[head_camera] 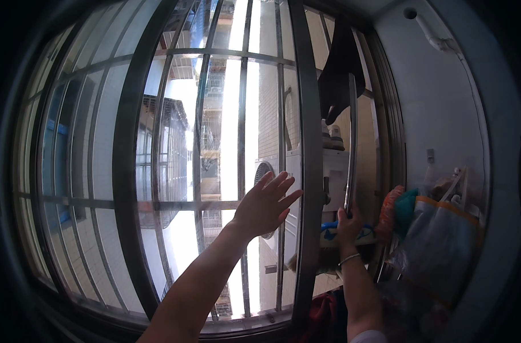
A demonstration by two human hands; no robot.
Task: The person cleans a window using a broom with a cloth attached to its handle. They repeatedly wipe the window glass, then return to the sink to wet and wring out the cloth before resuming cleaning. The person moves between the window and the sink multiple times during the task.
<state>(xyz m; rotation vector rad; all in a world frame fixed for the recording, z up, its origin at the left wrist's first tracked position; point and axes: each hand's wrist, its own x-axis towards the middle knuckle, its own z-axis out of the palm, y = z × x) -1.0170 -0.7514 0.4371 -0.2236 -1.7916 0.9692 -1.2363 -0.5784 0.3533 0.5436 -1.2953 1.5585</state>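
Observation:
My left hand (264, 206) is in front of a sliding window's glass pane (226, 180), fingers spread and nothing in them. Its fingertips are close to the dark window frame (310, 163); I cannot tell whether they touch the glass. My right hand (349, 225), with a thin bracelet at the wrist, closes around the lower visible part of a slim metal pole (352, 137). The pole stands nearly upright in the opening right of the frame. Behind that hand is a pale item with a blue rim and a butterfly print (329, 233), partly hidden.
Metal security bars (242, 128) stand outside the glass. A dark garment (342, 64) hangs by the pole's top. Shoes (335, 137) rest on a white outdoor unit (334, 165). Right, bags (436, 248) hang on the wall below a white pipe (430, 34). Red cloth (322, 313) lies low.

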